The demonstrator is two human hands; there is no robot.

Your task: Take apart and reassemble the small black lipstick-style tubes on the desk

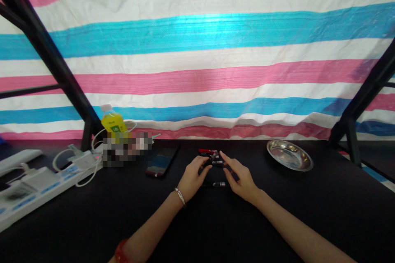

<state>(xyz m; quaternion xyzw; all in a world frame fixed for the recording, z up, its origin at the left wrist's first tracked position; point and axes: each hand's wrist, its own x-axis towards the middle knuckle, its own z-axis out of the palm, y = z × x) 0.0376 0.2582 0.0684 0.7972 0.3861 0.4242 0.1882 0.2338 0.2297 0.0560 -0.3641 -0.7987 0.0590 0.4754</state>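
Over the middle of the black table, my left hand (pixel 195 174) has its thumb and fingers closed around a small dark marker (pixel 213 157), which looks slightly tilted. My right hand (pixel 241 177) is just to the right, thumb and index finger apart, its fingertips close to the marker's end. Beyond the hands lies a red marker (pixel 206 151). A black marker (pixel 217 162) with a light band shows between the two hands. Nearer to me rests another black marker (pixel 218 184), flat on the table, its left part dark against the black surface.
A shiny metal dish (pixel 290 155) stands at the right. To the left are a phone (pixel 162 162), a yellow drink bottle (pixel 113 123), and a white power strip (pixel 43 191) with chargers and cables. Black frame legs flank the table before a striped sheet (pixel 216 65).
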